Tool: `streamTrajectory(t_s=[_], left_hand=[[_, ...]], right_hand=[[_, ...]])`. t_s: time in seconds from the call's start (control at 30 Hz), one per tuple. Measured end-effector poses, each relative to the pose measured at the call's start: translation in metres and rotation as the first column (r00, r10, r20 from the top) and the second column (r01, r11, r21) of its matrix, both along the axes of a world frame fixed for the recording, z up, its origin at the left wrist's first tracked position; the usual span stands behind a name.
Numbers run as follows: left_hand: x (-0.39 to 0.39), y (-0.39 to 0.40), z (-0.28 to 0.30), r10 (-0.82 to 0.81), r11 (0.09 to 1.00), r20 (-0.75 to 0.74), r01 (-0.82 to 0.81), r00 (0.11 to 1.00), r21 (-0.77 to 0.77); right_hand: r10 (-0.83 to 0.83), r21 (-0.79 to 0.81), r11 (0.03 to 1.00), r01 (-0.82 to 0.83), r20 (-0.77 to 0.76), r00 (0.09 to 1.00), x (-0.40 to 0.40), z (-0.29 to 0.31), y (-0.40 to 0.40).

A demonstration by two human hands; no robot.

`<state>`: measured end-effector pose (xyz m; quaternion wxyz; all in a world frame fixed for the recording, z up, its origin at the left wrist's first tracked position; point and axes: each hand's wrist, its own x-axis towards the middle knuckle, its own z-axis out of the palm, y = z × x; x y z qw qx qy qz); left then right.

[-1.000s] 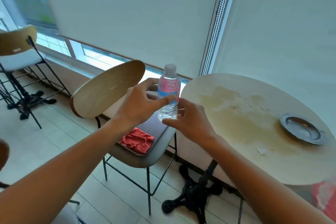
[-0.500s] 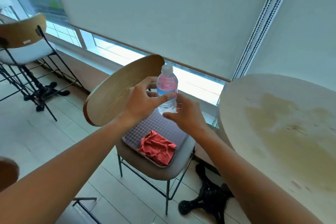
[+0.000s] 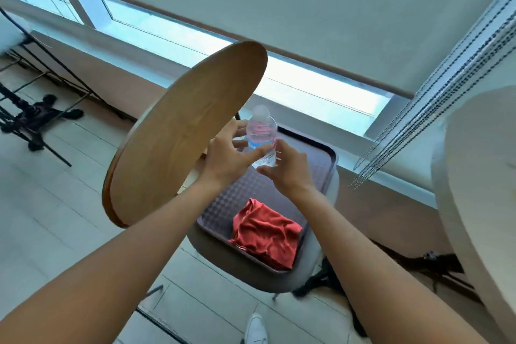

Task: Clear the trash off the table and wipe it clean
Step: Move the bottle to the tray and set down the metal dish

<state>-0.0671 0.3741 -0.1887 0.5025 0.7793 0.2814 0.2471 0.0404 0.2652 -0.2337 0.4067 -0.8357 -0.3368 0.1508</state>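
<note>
A small clear water bottle (image 3: 262,131) with a white cap and a blue-pink label is held upright above a dark tray (image 3: 315,167) lying on a chair seat. My left hand (image 3: 226,156) grips it from the left, thumb across the label. On the bottle's right side, my right hand (image 3: 287,169) touches the lower part with its fingertips. A crumpled red cloth (image 3: 265,233) lies on the near end of the tray. Only the pale edge of the round table (image 3: 474,176) shows at the far right.
The chair's round wooden backrest (image 3: 184,131) stands tilted just left of my hands. Blind cords (image 3: 435,109) hang between chair and table. Black table legs (image 3: 418,262) spread on the tiled floor. Another chair's black frame (image 3: 30,117) is at far left. A white shoe (image 3: 255,331) shows below.
The view has swung left and down, so the stained tabletop and metal ashtray have left the frame. Both hands have carried the bottle lower, over the tray on the chair.
</note>
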Motion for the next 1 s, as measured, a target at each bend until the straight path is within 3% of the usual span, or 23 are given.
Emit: streamTrajectory(t_s=[0.17, 0.43, 1.0], left_hand=[[0.021, 0.026, -0.065, -0.012, 0.995, -0.041, 0.008, 0.999, -0.094], [0.039, 0.046, -0.127, -0.034, 0.992, -0.098, 0.022, 0.995, -0.121], [0.048, 0.051, -0.15, -0.05, 0.986, -0.107, 0.032, 0.993, -0.164]], right_hand=[[-0.017, -0.042, 0.999, 0.015, -0.046, 0.999, 0.016, -0.051, 0.022], [-0.051, -0.047, 0.998, 0.046, -0.113, 0.992, 0.034, -0.118, 0.042], [-0.039, -0.089, 0.996, 0.027, -0.133, 0.99, 0.045, -0.146, 0.051]])
